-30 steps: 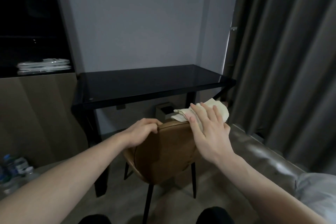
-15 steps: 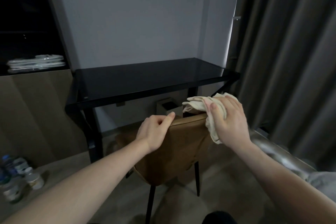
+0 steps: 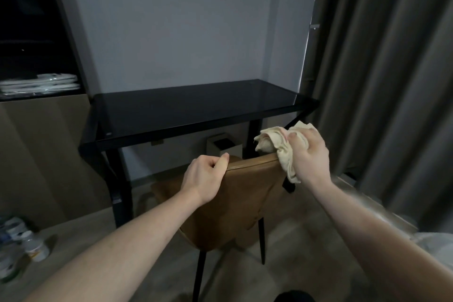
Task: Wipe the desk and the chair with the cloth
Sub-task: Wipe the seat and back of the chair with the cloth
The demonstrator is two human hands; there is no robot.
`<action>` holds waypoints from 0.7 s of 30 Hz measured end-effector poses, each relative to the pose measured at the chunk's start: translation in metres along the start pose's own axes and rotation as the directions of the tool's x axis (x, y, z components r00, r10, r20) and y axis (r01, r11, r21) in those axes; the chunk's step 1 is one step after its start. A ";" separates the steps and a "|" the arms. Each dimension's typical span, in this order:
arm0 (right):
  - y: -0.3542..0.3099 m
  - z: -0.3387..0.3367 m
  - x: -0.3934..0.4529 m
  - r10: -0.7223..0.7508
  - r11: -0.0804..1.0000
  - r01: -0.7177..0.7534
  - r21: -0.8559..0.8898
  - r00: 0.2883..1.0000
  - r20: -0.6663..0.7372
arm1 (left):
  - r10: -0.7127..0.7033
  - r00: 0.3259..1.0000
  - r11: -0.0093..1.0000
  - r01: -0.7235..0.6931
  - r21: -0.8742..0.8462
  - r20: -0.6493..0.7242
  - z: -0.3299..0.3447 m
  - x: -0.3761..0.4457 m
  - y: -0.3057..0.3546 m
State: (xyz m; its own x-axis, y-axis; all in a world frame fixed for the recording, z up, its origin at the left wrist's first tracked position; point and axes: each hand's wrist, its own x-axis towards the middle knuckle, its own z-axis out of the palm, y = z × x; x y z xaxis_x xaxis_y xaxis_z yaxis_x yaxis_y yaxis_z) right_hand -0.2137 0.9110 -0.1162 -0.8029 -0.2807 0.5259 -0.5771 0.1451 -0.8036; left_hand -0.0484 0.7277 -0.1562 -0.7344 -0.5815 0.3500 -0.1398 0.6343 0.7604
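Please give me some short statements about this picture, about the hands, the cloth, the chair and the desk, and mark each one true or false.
1. The right hand holds the cloth. True.
2. The cloth lies flat on the desk. False: it is bunched in the right hand at the top right corner of the chair back.
3. The left hand grips the top edge of the chair back. True.
4. The chair back is black. False: it is brown; only the legs are black.
5. Bottles stand on the desk. False: they are on the floor at the lower left.
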 end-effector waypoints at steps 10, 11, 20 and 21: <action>-0.022 0.038 -0.073 -0.263 0.933 0.258 -0.252 0.965 0.015 | -0.082 0.997 0.996 0.083 -0.035 0.015 -0.006 -0.010 0.007; -0.017 0.034 -0.067 -0.280 0.926 0.274 -0.258 0.960 0.015 | -0.085 0.996 0.996 0.086 -0.033 0.018 -0.006 -0.010 0.007; 0.024 0.004 0.016 0.050 0.992 -0.042 0.119 0.996 -0.069 | -0.031 0.999 0.997 0.031 -0.067 0.012 0.001 -0.003 -0.004; 0.024 0.001 0.024 0.101 0.984 -0.091 0.155 0.993 -0.058 | -0.031 0.999 0.998 0.031 -0.063 0.009 0.001 -0.001 -0.004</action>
State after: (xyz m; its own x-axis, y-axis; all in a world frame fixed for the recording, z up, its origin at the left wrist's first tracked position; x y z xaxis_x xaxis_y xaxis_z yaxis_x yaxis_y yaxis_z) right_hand -0.2468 0.9065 -0.1237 -0.8645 -0.2093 0.4570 -0.4713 0.0214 -0.8817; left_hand -0.0482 0.7261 -0.1606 -0.7357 -0.5961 0.3217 -0.1203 0.5824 0.8040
